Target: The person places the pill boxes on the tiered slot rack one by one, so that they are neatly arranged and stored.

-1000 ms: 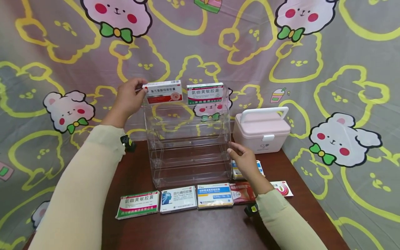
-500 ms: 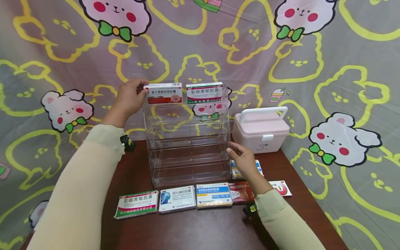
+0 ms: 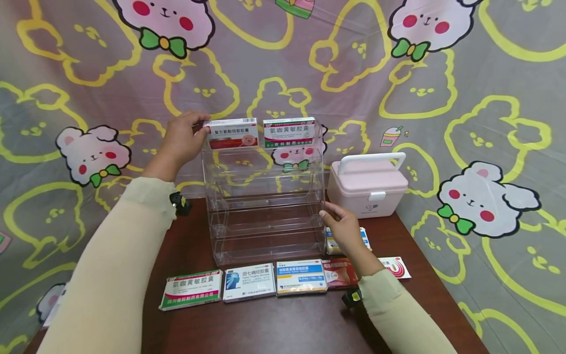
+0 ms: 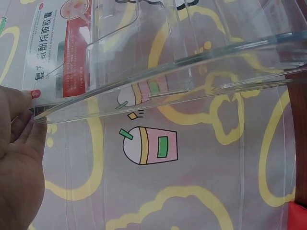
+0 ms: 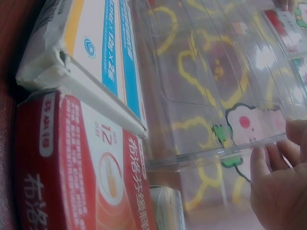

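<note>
A clear tiered display rack (image 3: 270, 255) stands on the table. My left hand (image 3: 182, 142) grips its upper left corner, thumb beside the end of a white-and-red medicine box (image 3: 233, 133) in the top tier. In the left wrist view the thumb lies inside the side panel, and the curled fingers of the left hand (image 4: 21, 158) are outside it. A white, green and pink medicine box (image 3: 289, 132) sits to the right in that tier. My right hand (image 3: 347, 231) pinches the rack's right side edge lower down; the right wrist view shows its thumb and fingers (image 5: 259, 165) at the panel edge.
In front of the rack lies a row of medicine boxes: green-and-white (image 3: 191, 290), white-and-blue (image 3: 249, 281), blue-and-yellow (image 3: 302, 276), red (image 3: 339, 272) and white (image 3: 395, 268). Another blue-and-yellow box (image 3: 360, 238) is behind my right hand. A pink lidded case (image 3: 369, 189) stands back right, before a patterned curtain (image 3: 353, 59).
The white-and-red box, slightly tilted a second ago, now sits level and a little lower in the top tier. Both hands have stayed nearly where they were at the rack's sides.
</note>
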The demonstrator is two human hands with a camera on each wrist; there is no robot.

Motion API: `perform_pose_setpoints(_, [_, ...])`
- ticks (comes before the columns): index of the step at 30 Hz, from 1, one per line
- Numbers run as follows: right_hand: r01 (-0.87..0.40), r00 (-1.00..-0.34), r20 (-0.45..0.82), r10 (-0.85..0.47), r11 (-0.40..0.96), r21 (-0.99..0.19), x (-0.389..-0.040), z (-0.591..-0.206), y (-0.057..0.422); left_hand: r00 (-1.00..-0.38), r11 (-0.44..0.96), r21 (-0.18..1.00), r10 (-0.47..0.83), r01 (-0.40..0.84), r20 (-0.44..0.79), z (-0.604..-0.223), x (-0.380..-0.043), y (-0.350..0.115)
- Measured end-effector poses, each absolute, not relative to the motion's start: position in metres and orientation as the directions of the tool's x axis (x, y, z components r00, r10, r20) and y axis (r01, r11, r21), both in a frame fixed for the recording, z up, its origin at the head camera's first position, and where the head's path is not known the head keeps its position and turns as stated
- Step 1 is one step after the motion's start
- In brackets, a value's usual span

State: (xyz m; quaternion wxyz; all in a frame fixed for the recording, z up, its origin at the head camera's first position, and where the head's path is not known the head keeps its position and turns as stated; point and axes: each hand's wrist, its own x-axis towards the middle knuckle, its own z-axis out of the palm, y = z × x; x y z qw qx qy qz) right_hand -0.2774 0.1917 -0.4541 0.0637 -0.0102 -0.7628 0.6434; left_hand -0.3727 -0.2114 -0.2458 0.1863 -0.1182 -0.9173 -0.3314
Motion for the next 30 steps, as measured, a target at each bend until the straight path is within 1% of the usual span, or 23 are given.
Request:
perform_pose_setpoints(4, [-0.072, -0.992, 0.088, 0.092, 0.165, -0.984, -0.277, -0.453, 0.191, -0.899, 0.744, 0.573, 0.086, 0.345, 0.429, -0.246, -0.372, -0.213])
perform_pose_setpoints(8, [-0.074, -0.991, 0.093, 0.098, 0.184, -0.98, -0.278, -0.454, 0.191, -0.899, 0.718, 0.609, 0.053, 0.337, 0.435, -0.247, -0.372, -0.214])
perform_pose_setpoints(14, [-0.063, -0.991, 0.085, 0.103, 0.2, -0.978, -0.278, -0.458, 0.19, -0.898, 0.65, 0.695, -0.043, 0.308, 0.438, -0.253, -0.361, -0.222])
perform_pose_setpoints(17, [-0.065, -0.99, 0.089, 0.108, 0.205, -0.977, -0.278, -0.457, 0.189, -0.882, 0.623, 0.716, -0.087, 0.315, 0.463, -0.258, -0.352, -0.233])
perform_pose_setpoints(20, [-0.066, -0.99, 0.089, 0.109, 0.206, -0.976, -0.278, -0.455, 0.189, -0.879, 0.609, 0.728, -0.103, 0.315, 0.466, -0.264, -0.341, -0.245])
perform_pose_setpoints(24, [-0.056, -0.991, 0.079, 0.105, 0.208, -0.977, -0.277, -0.453, 0.19, -0.905, 0.6, 0.754, -0.112, 0.267, 0.41, -0.279, -0.321, -0.262])
perform_pose_setpoints(26, [-0.051, -0.991, 0.076, 0.109, 0.213, -0.976, -0.277, -0.453, 0.191, -0.917, 0.598, 0.763, -0.11, 0.247, 0.383, -0.29, -0.309, -0.27])
perform_pose_setpoints(30, [-0.043, -0.991, 0.072, 0.117, 0.229, -0.973, -0.276, -0.453, 0.191, -0.925, 0.615, 0.749, -0.081, 0.247, 0.372, -0.322, -0.278, -0.288])
